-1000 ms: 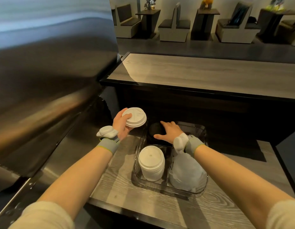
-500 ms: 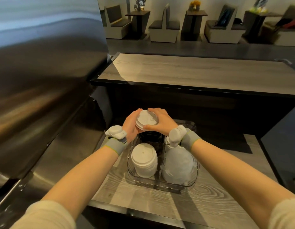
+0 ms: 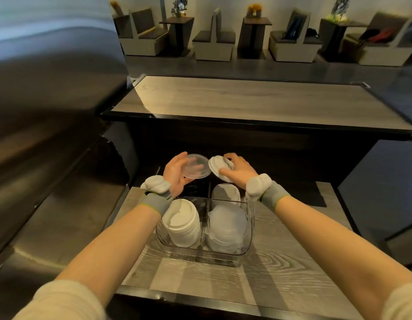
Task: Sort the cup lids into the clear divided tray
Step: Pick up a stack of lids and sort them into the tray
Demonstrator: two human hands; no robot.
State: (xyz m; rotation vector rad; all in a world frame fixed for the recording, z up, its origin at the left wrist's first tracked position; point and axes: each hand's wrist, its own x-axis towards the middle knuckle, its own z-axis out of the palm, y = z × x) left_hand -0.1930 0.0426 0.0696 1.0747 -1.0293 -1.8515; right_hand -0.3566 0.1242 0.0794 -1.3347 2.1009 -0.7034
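Observation:
The clear divided tray (image 3: 250, 218) sits on a low wooden shelf in front of me. Its near left compartment holds a stack of white lids (image 3: 182, 224); the near right one holds a stack of clear lids (image 3: 225, 229). Black lids (image 3: 195, 188) lie in the far left compartment and a pale lid (image 3: 225, 192) in the far right. My left hand (image 3: 175, 174) holds a clear flat lid (image 3: 197, 166) above the far left compartment. My right hand (image 3: 238, 172) grips a white lid (image 3: 217, 168) above the far right one.
A stainless steel surface (image 3: 50, 135) rises close on the left. A higher wooden counter (image 3: 246, 100) runs behind the tray, with a dark panel below it. Bare shelf wood (image 3: 223, 278) lies in front of the tray. Booth seats and tables stand in the background.
One second ago my left hand alone held white lids while my right reached into the tray. The hands met over the tray and have parted, a clear lid in the left and a white lid in the right.

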